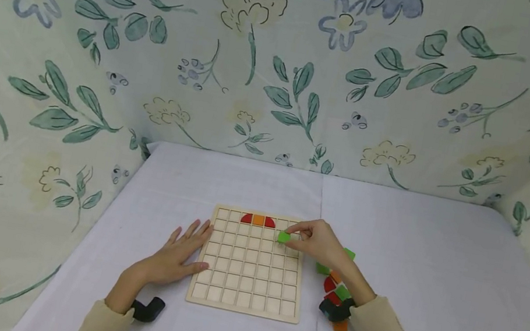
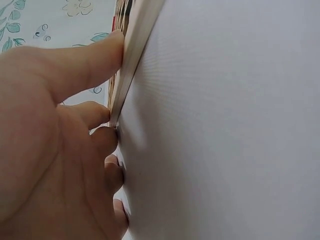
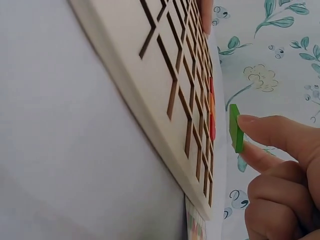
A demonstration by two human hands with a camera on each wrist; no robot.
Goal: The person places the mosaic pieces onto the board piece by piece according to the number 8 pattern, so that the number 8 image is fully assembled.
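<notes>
A wooden grid board (image 1: 242,310) lies on the white table. My right hand (image 1: 319,244) pinches a small green square tile (image 1: 283,238) between thumb and index finger over the board's upper right cells. In the right wrist view the green tile (image 3: 235,129) is held on its edge, above the board's surface. My left hand (image 1: 172,260) rests at the board's left edge, fingers spread and thumb (image 2: 107,55) touching the side. In the top row sit an orange square (image 1: 259,220) and two red curved pieces (image 1: 269,223), one on each side of it.
Loose green, red and orange pieces (image 1: 342,292) lie right of the board, partly hidden by my right forearm. A black wrist device (image 1: 335,310) shows at my right wrist, another black device (image 1: 148,309) at my left. Floral cloth (image 1: 297,106) hangs behind the table.
</notes>
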